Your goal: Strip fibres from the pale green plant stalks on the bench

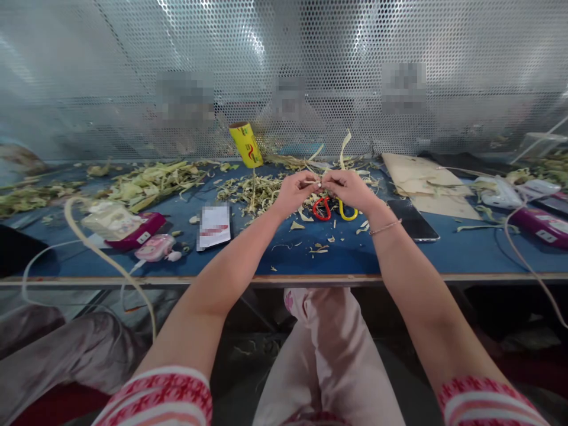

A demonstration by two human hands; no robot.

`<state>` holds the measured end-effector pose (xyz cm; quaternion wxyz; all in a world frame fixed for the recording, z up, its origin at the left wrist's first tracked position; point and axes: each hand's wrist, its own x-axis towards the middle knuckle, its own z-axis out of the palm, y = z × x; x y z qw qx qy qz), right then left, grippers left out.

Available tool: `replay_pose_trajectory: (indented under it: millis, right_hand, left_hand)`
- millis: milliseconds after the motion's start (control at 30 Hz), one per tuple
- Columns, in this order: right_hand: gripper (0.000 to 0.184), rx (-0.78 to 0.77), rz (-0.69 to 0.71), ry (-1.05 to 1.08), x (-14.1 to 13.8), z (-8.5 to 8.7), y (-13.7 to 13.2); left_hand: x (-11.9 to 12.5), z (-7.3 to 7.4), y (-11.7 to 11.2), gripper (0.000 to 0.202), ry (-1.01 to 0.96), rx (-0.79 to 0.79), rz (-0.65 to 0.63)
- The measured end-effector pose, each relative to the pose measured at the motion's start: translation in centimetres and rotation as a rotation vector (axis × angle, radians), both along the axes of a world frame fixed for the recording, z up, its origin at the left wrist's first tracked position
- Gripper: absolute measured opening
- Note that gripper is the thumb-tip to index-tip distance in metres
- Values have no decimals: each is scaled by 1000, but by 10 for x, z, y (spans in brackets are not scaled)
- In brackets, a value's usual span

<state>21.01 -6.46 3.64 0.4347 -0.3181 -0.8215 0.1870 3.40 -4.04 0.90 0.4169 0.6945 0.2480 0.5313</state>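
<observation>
Above the middle of the blue table, my left hand (pixel 295 193) and my right hand (pixel 349 187) meet fingertip to fingertip. Both are closed in a pinch on a small pale plant piece (pixel 318 184), mostly covered by the fingers. Just below them on the table lie scissors with a red handle loop (pixel 322 209) and a yellow handle loop (pixel 348 210); their blades are hidden. Behind and left of my hands spreads a heap of dried, curled plant bits (pixel 248 192). Small pale scraps (pixel 318 249) are scattered in front.
A yellow tube (pixel 246 145) leans behind the heap. A lit phone (pixel 214 227) lies left; a dark phone (pixel 412 220) lies right, by cardboard (pixel 428 183). Farther left are leafy strips (pixel 155 183) and a magenta box (pixel 137 231) with cables. A perforated metal panel (pixel 328 71) stands behind.
</observation>
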Motion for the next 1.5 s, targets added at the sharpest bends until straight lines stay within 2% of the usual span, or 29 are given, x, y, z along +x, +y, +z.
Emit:
replay_pose_trajectory:
  millis: [100,233,400,600,700,800,933,1233,1500]
  right_hand:
    - [14,-19,24,-33,3,0,3]
    - [13,-32,29,-76,6,0,4]
    - [13,16,-57,-106,5,-2,2]
    - [14,56,-138,-43,-1,-11,7]
    - [12,56,-189,-21,-3,-13,9]
    - [12,68,-235,-40,-4,-15,8]
    - [12,113,-250,-65,-6,-18,8]
    - [12,134,-290,-99,-7,-20,11]
    - [11,133,-252,-111,-11,-23,12]
  left_hand:
    - [0,0,0,19,0,27,-22]
    - [-1,-2,5,30,11,104,-58]
    - [-1,-5,10,34,47,149,-32]
    - [2,-4,7,30,63,105,57]
    - [4,-5,7,25,-1,60,20]
    - [5,-7,10,19,-138,-77,-39]
    - [6,-7,12,23,-176,-225,-60]
    - [7,-5,7,27,-137,-257,-39]
    - [7,-4,4,29,-71,-162,40]
